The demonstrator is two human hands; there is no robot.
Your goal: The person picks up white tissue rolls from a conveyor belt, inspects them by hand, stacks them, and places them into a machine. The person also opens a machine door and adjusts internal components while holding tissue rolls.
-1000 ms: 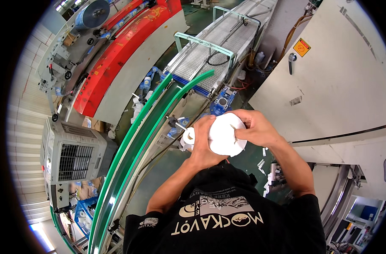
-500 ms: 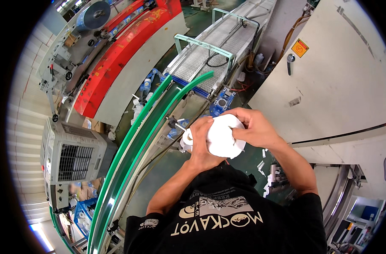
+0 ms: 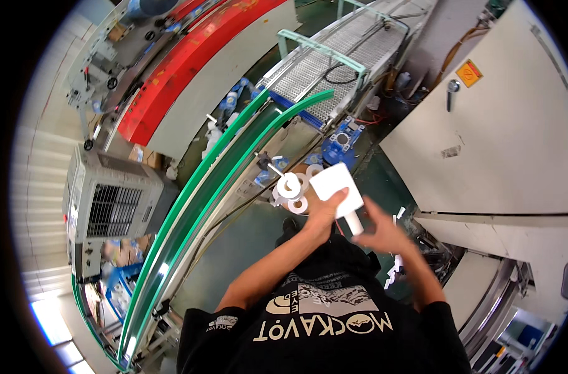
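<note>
My left hand [image 3: 326, 215] grips a white paper roll [image 3: 337, 187] at its lower edge, thumb across its front. The roll is tilted, with its side turned toward me. A short white tube-like piece [image 3: 353, 222] projects below it; I cannot make out whether the two are joined. Just right of that piece is my right hand [image 3: 384, 229], smeared by motion, thumb and fingers apart. The thumb is close to the tube's lower end; whether they touch is unclear. Several white rolls [image 3: 298, 204] are grouped left of my left hand, on a brown surface partly hidden beneath them.
A curved green-railed conveyor [image 3: 234, 159] runs along my left toward a metal-mesh belt [image 3: 321, 71] ahead. A blue motor [image 3: 342, 141] sits by its end. To the right stands a large pale cabinet [image 3: 483, 149]. White scraps [image 3: 394, 271] lie on the floor. A grey cooler [image 3: 112, 199] is far left.
My right hand has come away from the roll's face and moved down and right. The roll has turned onto its side in my left hand, and the tube-like piece now shows below it.
</note>
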